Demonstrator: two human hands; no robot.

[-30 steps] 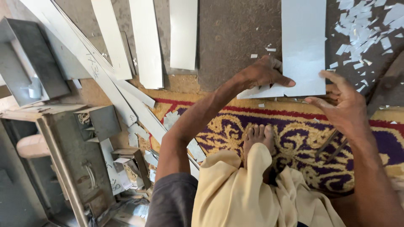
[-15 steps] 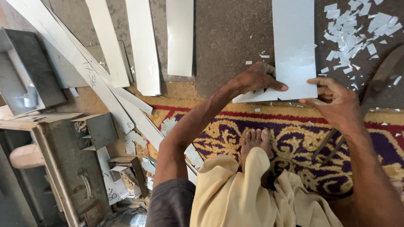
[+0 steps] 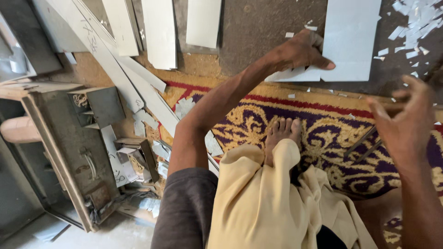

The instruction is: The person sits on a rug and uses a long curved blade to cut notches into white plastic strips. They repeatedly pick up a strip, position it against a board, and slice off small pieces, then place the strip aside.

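1. Sheet (image 3: 350, 37), pale grey metal, lies flat on the dark floor (image 3: 258, 27) at the far right, just past the edge of the patterned rug (image 3: 323, 124).
2. Nearest the camera, cream cloth (image 3: 258, 203) covers the person's legs; a bare foot (image 3: 281, 133) sticks out of it onto the rug.
3. The right hand (image 3: 406, 124) hovers over the rug's right side, fingers loosely curled and apart, grasping nothing that I can see; it is well apart from the sheet. A thin dark rod (image 3: 364, 140) lies on the rug beside it; whether the hand touches it I cannot tell.
4. The left hand (image 3: 300, 50) reaches further out and pinches the sheet's near left corner, thumb on top and fingers along the edge.
5. To the left stands a grey metal box frame (image 3: 69, 152) with small parts inside.
6. Long metal strips (image 3: 134, 87) lean diagonally from the upper left down towards the rug.
7. Farther back, three shorter strips (image 3: 161, 27) lie side by side on the floor.
8. Small pale offcuts (image 3: 415, 23) lie scattered at the far right, beside the sheet.
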